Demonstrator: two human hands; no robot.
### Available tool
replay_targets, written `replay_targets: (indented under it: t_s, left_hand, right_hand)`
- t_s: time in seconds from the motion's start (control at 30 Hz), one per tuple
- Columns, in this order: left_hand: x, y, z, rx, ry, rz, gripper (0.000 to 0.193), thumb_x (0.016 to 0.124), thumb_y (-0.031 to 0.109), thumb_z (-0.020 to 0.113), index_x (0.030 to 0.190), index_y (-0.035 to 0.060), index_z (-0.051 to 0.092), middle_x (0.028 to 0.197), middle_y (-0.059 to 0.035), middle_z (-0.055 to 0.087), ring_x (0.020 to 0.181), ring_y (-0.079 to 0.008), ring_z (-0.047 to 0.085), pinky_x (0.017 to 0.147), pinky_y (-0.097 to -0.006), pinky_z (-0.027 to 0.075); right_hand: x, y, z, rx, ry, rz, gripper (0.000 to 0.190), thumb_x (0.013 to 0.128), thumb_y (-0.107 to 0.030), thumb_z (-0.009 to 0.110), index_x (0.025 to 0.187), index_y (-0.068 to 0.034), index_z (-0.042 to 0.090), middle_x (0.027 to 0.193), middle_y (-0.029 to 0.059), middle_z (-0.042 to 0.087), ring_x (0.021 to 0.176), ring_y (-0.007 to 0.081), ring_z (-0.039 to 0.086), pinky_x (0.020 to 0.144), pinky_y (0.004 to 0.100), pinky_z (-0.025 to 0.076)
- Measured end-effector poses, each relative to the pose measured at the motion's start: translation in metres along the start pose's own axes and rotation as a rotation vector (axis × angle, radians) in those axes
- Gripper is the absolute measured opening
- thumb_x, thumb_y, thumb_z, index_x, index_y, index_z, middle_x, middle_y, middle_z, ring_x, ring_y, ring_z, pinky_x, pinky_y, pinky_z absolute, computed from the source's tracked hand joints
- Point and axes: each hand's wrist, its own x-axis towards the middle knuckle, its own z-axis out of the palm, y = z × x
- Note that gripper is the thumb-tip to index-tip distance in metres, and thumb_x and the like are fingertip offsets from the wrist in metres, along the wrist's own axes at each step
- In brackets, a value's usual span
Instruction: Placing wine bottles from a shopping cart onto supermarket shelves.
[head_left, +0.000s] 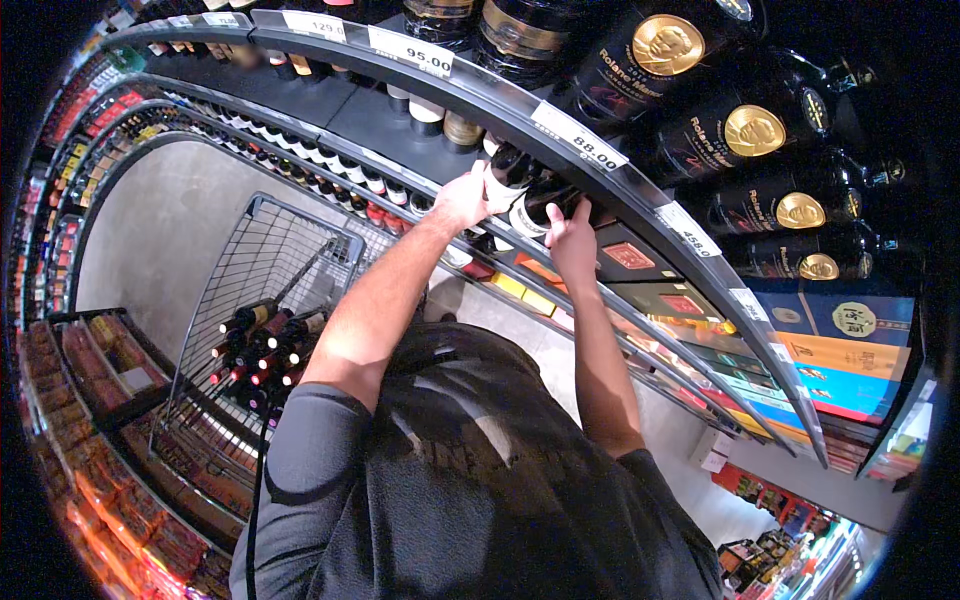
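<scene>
Both my arms reach forward to a dark store shelf. My left hand (463, 196) is closed around a dark wine bottle (508, 171) with a pale label, which stands beneath the price-tag rail. My right hand (574, 244) is at a second dark wine bottle (534, 214) just right of the first, its thumb and fingers on either side of the glass; how firmly it grips cannot be told. More bottles with pale labels (426, 114) stand on the same shelf, to the left. The bases of both bottles are partly hidden.
A wire shopping cart (225, 289) holding several bottles (262, 341) stands at my left. Large black bottles with gold medallions (669, 43) fill the upper shelf, above a rail with price tags (411, 51). Boxed goods (840, 352) sit at right, packaged goods (112, 480) at lower left.
</scene>
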Motion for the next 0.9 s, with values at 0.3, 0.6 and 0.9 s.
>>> replay_targets:
  t_s: [0.3,0.6,0.9]
  left_hand:
    - [0.0,-0.001,0.001,-0.069,-0.101,-0.058,0.09,0.076,0.035,0.081,0.14,-0.0007,0.028,0.129,-0.0269,0.057,0.122,-0.0368,0.056,0.102,-0.0401,0.045]
    - [-0.183,-0.075,-0.01,-0.154,0.359,-0.098,0.061,0.085,0.013,0.066,0.14,0.0025,0.04,0.13,-0.0206,0.059,0.118,-0.0332,0.06,0.099,-0.0388,0.047]
    - [-0.454,-0.224,0.005,-0.301,0.638,-0.802,0.027,0.091,0.005,0.055,0.117,-0.0001,0.059,0.104,-0.01,0.07,0.102,-0.0185,0.068,0.091,-0.0293,0.05]
  right_hand:
    - [0.011,0.024,0.011,0.031,0.066,-0.191,0.041,0.099,-0.026,0.06,0.122,-0.001,0.038,0.056,0.0071,0.053,0.048,0.0176,0.052,0.048,0.0344,0.041]
    - [-0.06,0.013,0.008,0.279,-0.045,-0.042,0.078,0.097,-0.028,0.058,0.155,-0.004,0.01,0.068,0.0109,0.063,0.059,0.0225,0.059,0.061,0.0351,0.048]
    - [-0.186,0.28,0.104,-0.183,-0.721,0.312,0.063,0.092,-0.035,0.057,0.145,-0.004,0.04,0.083,0.0154,0.072,0.079,0.0257,0.07,0.074,0.0389,0.054]
